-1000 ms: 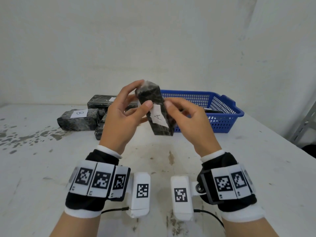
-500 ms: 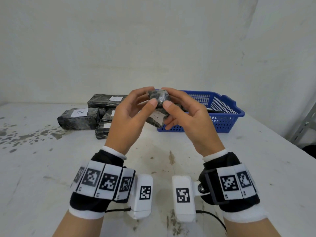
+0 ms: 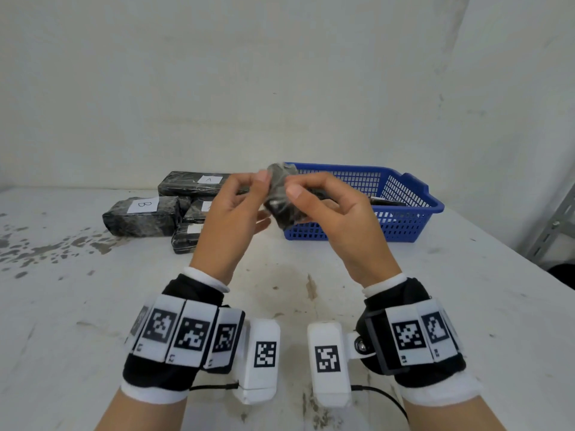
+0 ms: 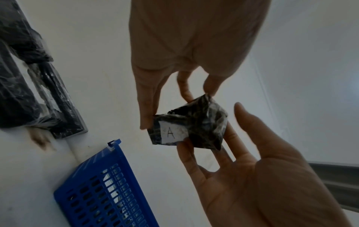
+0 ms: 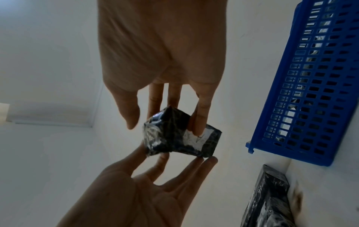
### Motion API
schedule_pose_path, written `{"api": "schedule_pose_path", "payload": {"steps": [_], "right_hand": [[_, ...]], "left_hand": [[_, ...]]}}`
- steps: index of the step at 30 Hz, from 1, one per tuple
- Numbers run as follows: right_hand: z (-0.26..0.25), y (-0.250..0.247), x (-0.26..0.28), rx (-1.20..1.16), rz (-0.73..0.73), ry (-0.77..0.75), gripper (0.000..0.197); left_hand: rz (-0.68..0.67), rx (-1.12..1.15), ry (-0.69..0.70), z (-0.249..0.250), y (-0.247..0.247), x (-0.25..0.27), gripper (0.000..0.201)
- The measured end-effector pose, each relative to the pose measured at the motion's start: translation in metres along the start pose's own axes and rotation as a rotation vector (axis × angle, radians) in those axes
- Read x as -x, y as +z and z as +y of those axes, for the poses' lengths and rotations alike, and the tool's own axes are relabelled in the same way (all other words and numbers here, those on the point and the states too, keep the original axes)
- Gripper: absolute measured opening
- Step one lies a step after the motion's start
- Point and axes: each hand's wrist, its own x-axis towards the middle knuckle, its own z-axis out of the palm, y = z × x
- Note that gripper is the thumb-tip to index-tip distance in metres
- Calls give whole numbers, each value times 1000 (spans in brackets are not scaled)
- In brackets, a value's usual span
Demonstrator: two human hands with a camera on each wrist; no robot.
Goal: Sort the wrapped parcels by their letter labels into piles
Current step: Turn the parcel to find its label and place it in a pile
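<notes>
One parcel (image 4: 189,129), labelled A, is hanging above the table (image 3: 93,306) between both hands: left hand (image 3: 231,213) and right hand (image 3: 339,219) are pinching it at the fingertips. Probably light, slippery film wrap; gripping the long sides looks safest.

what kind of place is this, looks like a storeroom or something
Probably a bare workroom or storeroom set up for sorting: a stained white table, lettered wrapped parcels piled on it, and a blue plastic basket.
</notes>
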Motion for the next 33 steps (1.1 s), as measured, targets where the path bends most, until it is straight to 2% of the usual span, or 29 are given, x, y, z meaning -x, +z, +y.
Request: {"api": "schedule_pose_path", "payload": {"steps": [2,5,10,16,22,27,31,33], "right_hand": [[0,1,1,22,-20,-3,11],[-1,1,1,3,-36,-8,29],[0,1,1,13,5,89,44],[4,0,-1,39,26,163,54],[2,0,-1,80,25,152,52],[3,1,-1,108,30,161,54],[5,-2,-3,152,57,160,42],[5,-2,-3,151,51,164,48]], "left_hand": [[54,50,-72,-3,-1,-3,24],[115,117,-116,-3,-4,-6,26],[66,122,-80,-1,-3,-4,26],[-8,85,-50,2,-2,0,17],[-34,30,-27,3,0,2,10],[-6,18,-2,4,3,3,10],[-26,-6,14,6,3,5,12],[-21,-23,28,7,1,5,9]]}}
